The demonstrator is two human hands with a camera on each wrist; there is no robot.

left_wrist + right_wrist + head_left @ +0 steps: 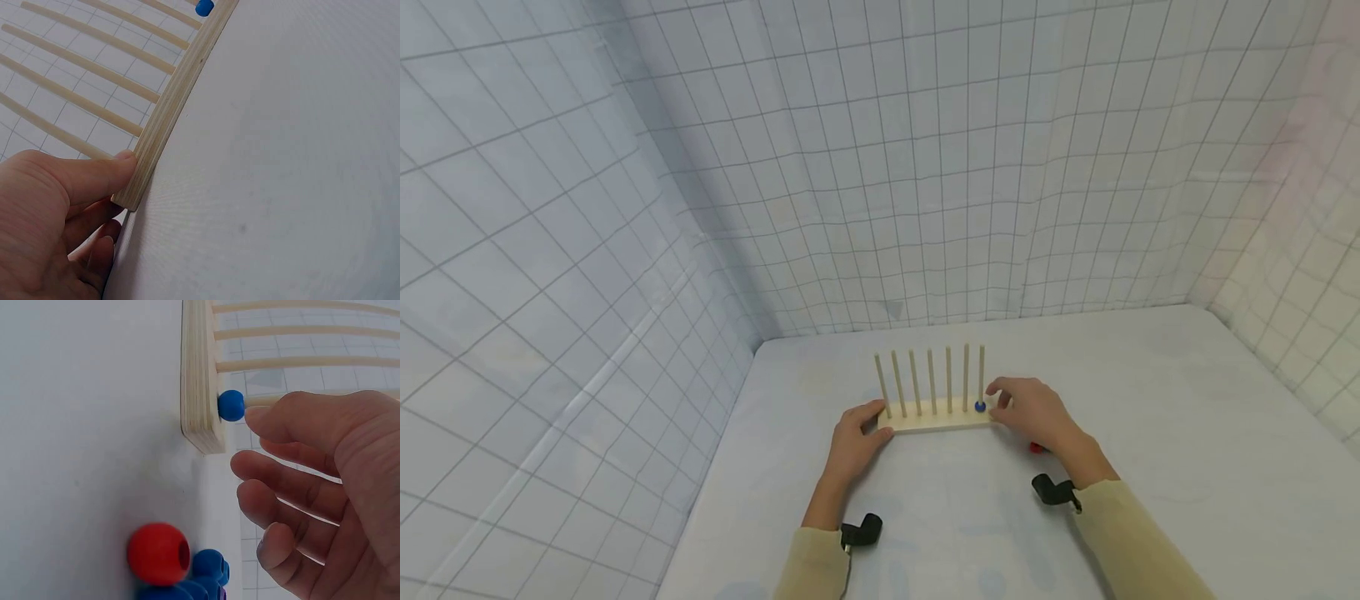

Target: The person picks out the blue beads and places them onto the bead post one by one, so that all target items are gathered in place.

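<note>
A pale wooden board (934,422) lies on the table with a row of several upright wooden pegs (932,379). One blue bead (231,405) sits at the foot of the rightmost peg, against the board. My left hand (852,442) grips the board's left end, its thumb (103,178) over the top edge and the fingers behind and below. My right hand (1036,411) is at the right end, with thumb tip close by the blue bead and the other fingers loosely bent, nothing held between them.
Below the right hand lies a red bead (156,554), beside several blue beads (209,563) and a bit of purple, largely hidden by the hand in the head view. White gridded cloth (887,167) hangs behind the table and on both sides.
</note>
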